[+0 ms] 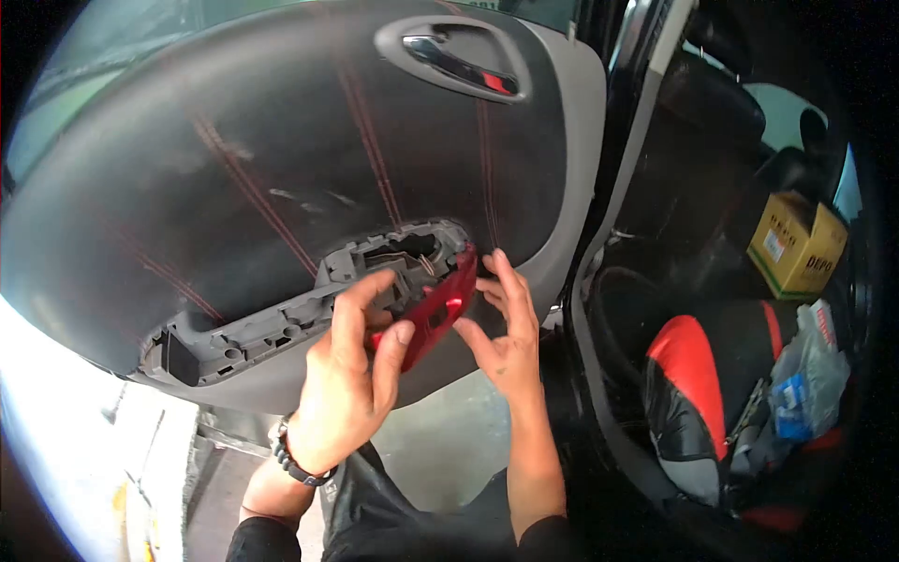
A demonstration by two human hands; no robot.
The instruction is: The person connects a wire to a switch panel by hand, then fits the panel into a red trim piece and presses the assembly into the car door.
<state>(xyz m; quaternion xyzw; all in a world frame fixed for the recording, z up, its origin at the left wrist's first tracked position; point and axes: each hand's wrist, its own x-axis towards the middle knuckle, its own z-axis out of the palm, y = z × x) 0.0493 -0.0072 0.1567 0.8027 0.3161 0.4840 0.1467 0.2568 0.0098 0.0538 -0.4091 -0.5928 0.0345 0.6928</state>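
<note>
A glossy red trim panel (434,321) with a small rectangular cut-out is tilted over the right end of the door's armrest recess. My left hand (348,384), with a dark bracelet at the wrist, grips its lower left end between thumb and fingers. Beside the panel's right edge is my right hand (508,332), its fingers spread and its thumb tip close to the red edge; whether it touches cannot be made out. Under the panel, the grey armrest recess (267,339) lies exposed, with pale wires (427,265) showing in its opening.
The black door panel (281,122) has red stitching and a chrome inner handle (459,64) at the top. To the right, inside the car, a yellow cardboard box (796,248), a red and black seat (688,384) and a clear plastic bag (810,375) are visible.
</note>
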